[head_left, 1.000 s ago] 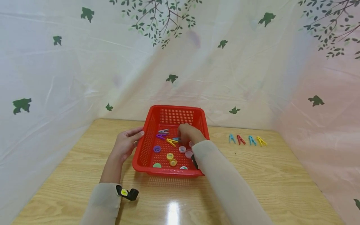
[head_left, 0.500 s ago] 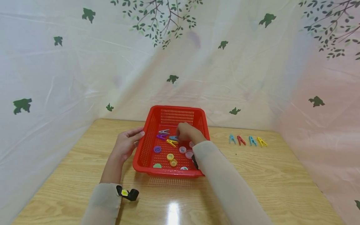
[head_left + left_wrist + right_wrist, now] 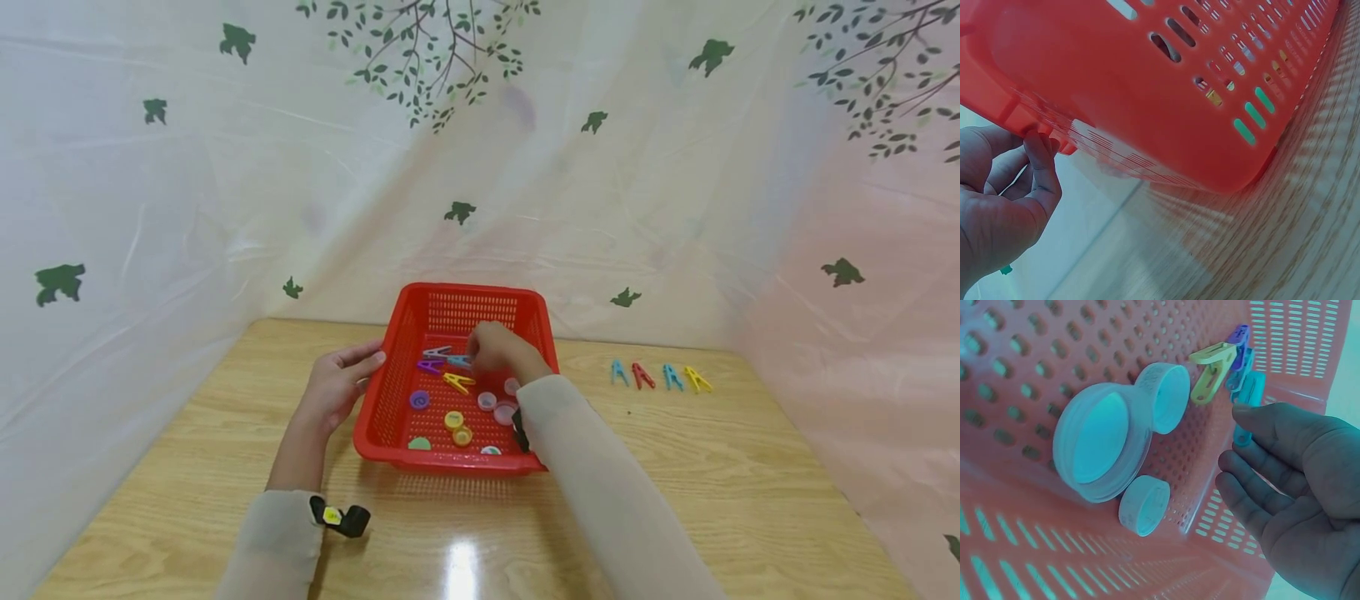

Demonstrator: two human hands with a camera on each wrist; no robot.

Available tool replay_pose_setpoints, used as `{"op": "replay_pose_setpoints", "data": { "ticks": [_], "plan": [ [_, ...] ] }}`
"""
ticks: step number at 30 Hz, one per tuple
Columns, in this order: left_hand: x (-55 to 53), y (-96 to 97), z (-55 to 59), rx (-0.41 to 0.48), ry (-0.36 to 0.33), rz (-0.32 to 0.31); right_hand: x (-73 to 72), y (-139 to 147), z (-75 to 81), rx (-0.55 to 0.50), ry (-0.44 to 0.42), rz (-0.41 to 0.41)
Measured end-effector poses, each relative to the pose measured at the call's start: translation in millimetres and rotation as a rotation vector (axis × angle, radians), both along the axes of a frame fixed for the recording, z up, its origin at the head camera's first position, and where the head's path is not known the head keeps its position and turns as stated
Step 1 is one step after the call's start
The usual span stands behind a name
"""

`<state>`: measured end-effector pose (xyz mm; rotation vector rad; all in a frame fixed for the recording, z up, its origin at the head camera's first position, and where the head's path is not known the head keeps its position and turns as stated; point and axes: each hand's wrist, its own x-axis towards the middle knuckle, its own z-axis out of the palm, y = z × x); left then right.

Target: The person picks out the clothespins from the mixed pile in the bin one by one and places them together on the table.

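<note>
My left hand (image 3: 336, 383) holds the left rim of a red plastic basket (image 3: 467, 463), thumb and fingertips pinching its edge in the left wrist view. Inside the basket, my right hand (image 3: 501, 350) pinches a blue clothespin (image 3: 1249, 403) between thumb and index finger, the other fingers bent below it. Close by, left of that hand, lie a purple clothespin (image 3: 429, 367), a grey clothespin (image 3: 437, 352) and a yellow clothespin (image 3: 457, 382). Several bottle caps are spread nearer the front, among them a purple cap (image 3: 419, 401) and a large translucent cap (image 3: 1100, 444).
On the wooden table (image 3: 720, 483) right of the basket stands a row of clothespins: a light blue one (image 3: 618, 372), a red one (image 3: 642, 375), another blue one (image 3: 672, 377) and a yellow one (image 3: 698, 379). A leaf-patterned curtain (image 3: 360, 208) encloses the table's back and sides.
My right hand has shifted slightly left and toward the back of the basket, bringing the blue clothespin up beside the purple and grey ones. The left hand stays on the rim.
</note>
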<state>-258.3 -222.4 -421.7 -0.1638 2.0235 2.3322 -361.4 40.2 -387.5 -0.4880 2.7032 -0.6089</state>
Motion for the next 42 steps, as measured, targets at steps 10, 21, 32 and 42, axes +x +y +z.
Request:
{"op": "replay_pose_setpoints", "data": {
  "ticks": [10, 21, 32, 42],
  "plan": [
    [1.1, 0.6, -0.8, 0.004, 0.004, 0.002, 1.0, 3, 5.7, -0.074, 0.023, 0.031],
    [1.9, 0.9, -0.3, -0.013, 0.007, 0.0, 5.7, 5, 16.3, -0.153, 0.066, 0.02],
    [4.4, 1.5, 1.2, -0.004, 0.008, 0.001, 4.4, 11, 21.7, -0.218, 0.064, 0.007],
    [4.5, 0.4, 0.8, 0.002, 0.02, -0.015, 1.5, 14, 27.7, -0.239, 0.08, -0.006]
  ]
}}
